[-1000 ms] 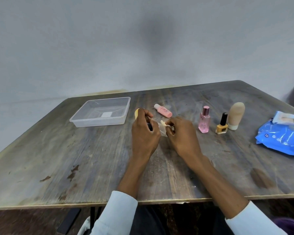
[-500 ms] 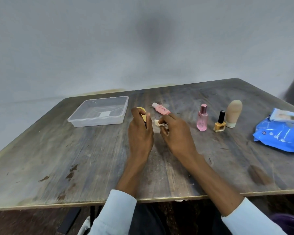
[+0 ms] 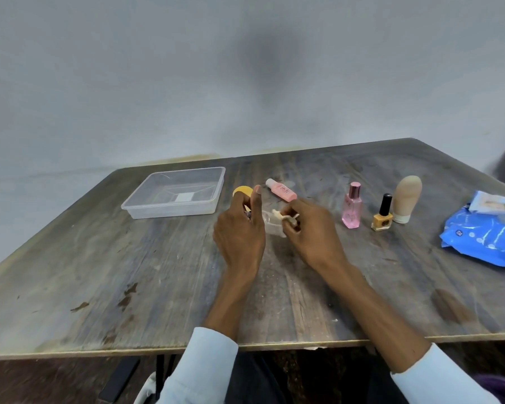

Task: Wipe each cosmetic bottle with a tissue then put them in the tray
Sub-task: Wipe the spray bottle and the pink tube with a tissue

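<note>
My left hand [image 3: 241, 234] grips a small yellow bottle [image 3: 242, 191]; only its rounded yellow end shows above the fingers. My right hand [image 3: 309, 228] pinches a crumpled white tissue [image 3: 274, 221] just right of that bottle. The clear plastic tray [image 3: 207, 207] stands to the left, holding no bottles. A pink tube [image 3: 282, 191] lies on the table behind my hands. To the right stand a pink perfume bottle [image 3: 352, 207], a yellow nail polish with a black cap [image 3: 382, 215] and a beige foundation bottle [image 3: 406, 198].
A blue wet-wipe pack [image 3: 487, 237] lies at the right edge of the worn wooden table [image 3: 129, 272], with a white packet [image 3: 496, 205] on top of it. A grey wall rises behind the table.
My left hand has lifted and turned the yellow bottle a little leftward toward the tray. The tissue in my right hand has come apart from the bottle.
</note>
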